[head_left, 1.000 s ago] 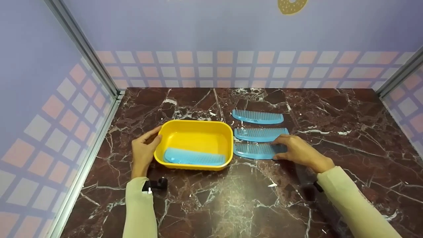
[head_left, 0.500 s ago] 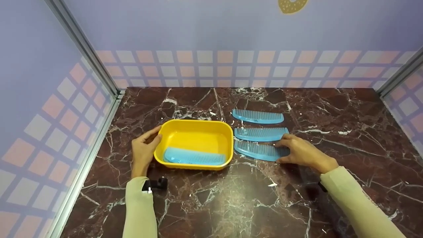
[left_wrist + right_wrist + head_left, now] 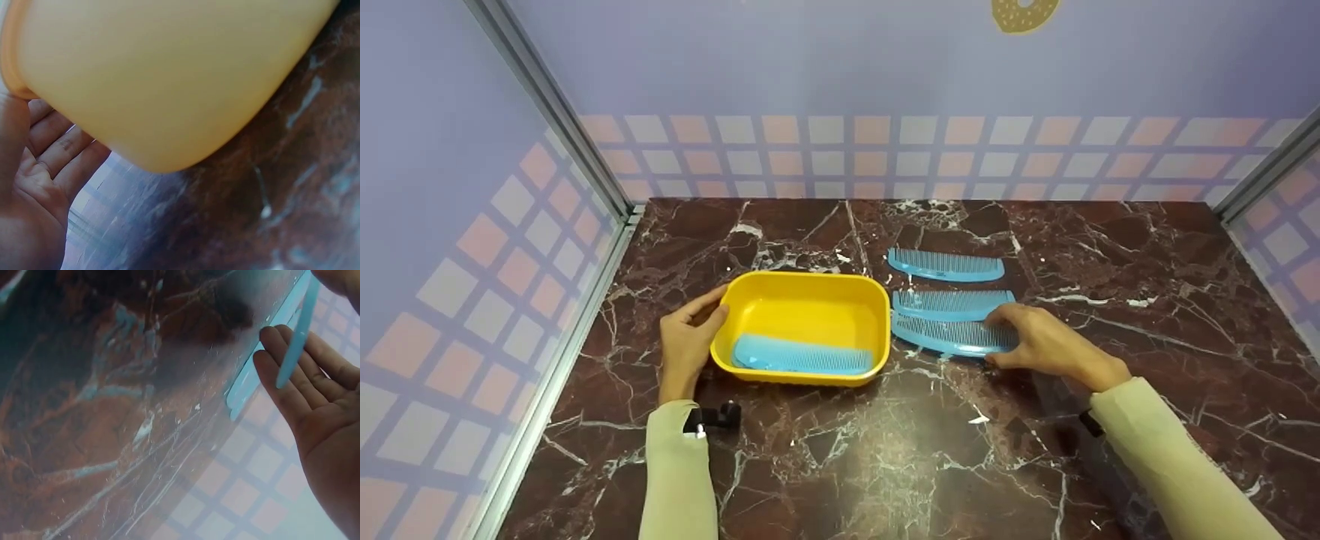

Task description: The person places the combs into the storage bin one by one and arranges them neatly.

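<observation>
In the head view my left hand (image 3: 690, 337) holds the left end of a yellow plastic tub (image 3: 877, 296), thumb at the rim. The left wrist view has its fingers running behind the tub's outer wall. One blue comb (image 3: 802, 356) lies inside along the near side. To the right, my right hand (image 3: 1046, 341) grips another blue comb (image 3: 941, 335) by its right end, between thumb and fingers. That comb's teeth point away from me, and its far edge overlaps the middle comb (image 3: 952, 305). Farthest back lies a further comb (image 3: 945, 266).
Everything rests on a dark red marbled table (image 3: 840, 457). A lilac wall (image 3: 840, 75) with pink and white squares closes off the back, and similar panels stand left and right. A metal frame strip (image 3: 585, 315) runs along the left edge.
My right hand has shifted slightly right along the nearest comb; that comb tilted, then moved away from me, up against the middle one. My left hand and the tub have stayed put.
</observation>
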Motion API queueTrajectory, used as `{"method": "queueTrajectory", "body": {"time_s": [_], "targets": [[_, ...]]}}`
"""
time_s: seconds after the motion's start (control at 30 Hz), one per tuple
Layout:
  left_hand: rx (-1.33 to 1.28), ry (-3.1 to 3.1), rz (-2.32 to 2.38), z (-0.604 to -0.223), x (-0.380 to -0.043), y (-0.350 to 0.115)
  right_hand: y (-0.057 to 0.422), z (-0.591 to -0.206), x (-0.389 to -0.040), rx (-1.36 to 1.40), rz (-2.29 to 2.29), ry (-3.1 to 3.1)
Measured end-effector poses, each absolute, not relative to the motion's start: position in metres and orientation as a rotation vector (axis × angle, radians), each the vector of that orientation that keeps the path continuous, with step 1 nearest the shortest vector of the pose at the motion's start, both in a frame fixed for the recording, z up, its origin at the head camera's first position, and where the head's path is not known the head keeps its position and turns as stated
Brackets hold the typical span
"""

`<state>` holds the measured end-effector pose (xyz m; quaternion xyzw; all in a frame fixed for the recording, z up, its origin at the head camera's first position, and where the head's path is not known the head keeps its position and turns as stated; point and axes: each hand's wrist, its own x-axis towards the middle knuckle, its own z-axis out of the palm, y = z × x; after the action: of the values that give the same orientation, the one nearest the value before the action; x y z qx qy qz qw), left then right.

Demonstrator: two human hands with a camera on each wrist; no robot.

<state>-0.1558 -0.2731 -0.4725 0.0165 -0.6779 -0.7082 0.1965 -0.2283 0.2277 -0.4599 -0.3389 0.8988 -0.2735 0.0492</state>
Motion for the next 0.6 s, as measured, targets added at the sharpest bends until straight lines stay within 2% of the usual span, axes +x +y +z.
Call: {"method": "queueTrajectory", "body": {"time_s": [0.6], "targets": [[0.044,-1.902,-1.977,-0.474,-0.156,-0.274,0.203,-0.431,-0.24,-1.147,-0.984,2.884]]}}
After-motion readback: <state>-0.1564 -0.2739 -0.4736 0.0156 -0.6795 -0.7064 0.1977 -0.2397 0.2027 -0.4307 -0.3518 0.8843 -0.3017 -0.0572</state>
